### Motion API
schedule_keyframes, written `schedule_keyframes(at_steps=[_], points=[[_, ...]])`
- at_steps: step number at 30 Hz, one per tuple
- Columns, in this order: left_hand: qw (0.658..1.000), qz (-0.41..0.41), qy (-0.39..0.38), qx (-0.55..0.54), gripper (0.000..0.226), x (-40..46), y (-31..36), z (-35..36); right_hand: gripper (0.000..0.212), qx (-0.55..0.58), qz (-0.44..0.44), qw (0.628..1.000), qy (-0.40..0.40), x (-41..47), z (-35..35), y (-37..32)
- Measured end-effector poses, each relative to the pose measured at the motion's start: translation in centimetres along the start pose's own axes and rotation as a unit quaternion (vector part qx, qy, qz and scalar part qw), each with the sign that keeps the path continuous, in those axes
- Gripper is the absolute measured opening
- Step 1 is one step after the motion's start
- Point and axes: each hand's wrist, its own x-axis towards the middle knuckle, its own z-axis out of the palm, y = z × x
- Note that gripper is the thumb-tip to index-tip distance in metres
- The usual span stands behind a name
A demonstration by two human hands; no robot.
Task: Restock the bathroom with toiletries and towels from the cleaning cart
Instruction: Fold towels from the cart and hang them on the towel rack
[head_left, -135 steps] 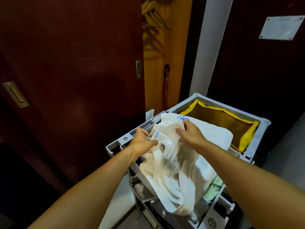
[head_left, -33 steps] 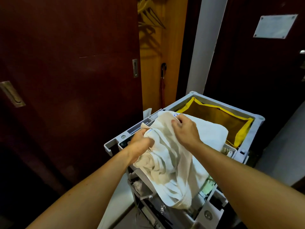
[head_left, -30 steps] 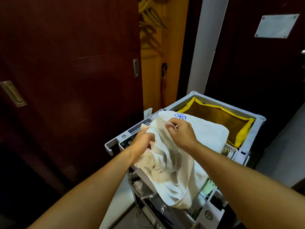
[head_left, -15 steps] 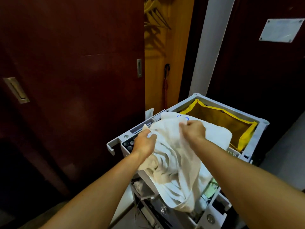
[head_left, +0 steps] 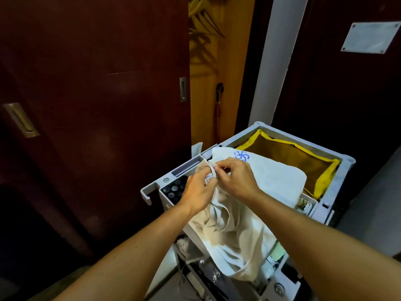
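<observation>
A white towel (head_left: 275,179) with a blue printed mark lies on top of the grey cleaning cart (head_left: 345,164) and hangs crumpled over its near side. My left hand (head_left: 198,192) grips a bunched edge of the towel, with cloth wrapped over a finger. My right hand (head_left: 236,179) pinches the same edge right beside it, the two hands touching. Small dark-capped bottles (head_left: 173,189) stand in a cart compartment just left of my left hand.
A yellow-rimmed bag (head_left: 288,155) fills the cart's far end. A dark red sliding door (head_left: 97,105) stands to the left, a wooden closet with hangers and an umbrella (head_left: 218,111) behind the cart. A white door frame (head_left: 273,61) rises at the right.
My right hand has moved left to meet my left hand at the towel's edge, uncovering the blue mark. The bottle compartment now shows beside my left hand.
</observation>
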Motion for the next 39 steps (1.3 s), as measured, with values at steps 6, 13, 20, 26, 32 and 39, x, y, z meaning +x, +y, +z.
schedule_keyframes(at_steps=[6,13,20,26,32,39], points=[[1.0,-0.004,-0.008,0.012,0.025,0.2,-0.1,0.0,0.024,0.018,0.003,1.0,0.001,0.1,0.2,-0.5],[0.997,0.013,-0.04,0.063,0.03,0.3,-0.2,0.1,0.023,0.037,-0.001,0.998,-0.048,0.4,-0.1,-0.9],[0.997,-0.037,-0.062,-0.004,0.023,-0.1,-0.2,-0.2,0.025,-0.015,0.065,0.998,0.006,1.0,-0.5,-0.9],[0.937,-0.221,0.215,-0.164,0.026,1.1,-0.1,-1.0,0.023,-0.025,0.19,0.945,0.265,1.4,-2.8,1.0],[0.953,-0.157,0.206,-0.158,0.02,1.4,1.2,0.3,0.008,0.018,0.01,0.998,0.052,-1.2,0.4,-1.5],[0.965,-0.082,0.125,-0.216,0.013,0.3,0.2,0.3,0.018,-0.011,0.044,0.998,0.053,-1.2,0.7,-0.9]])
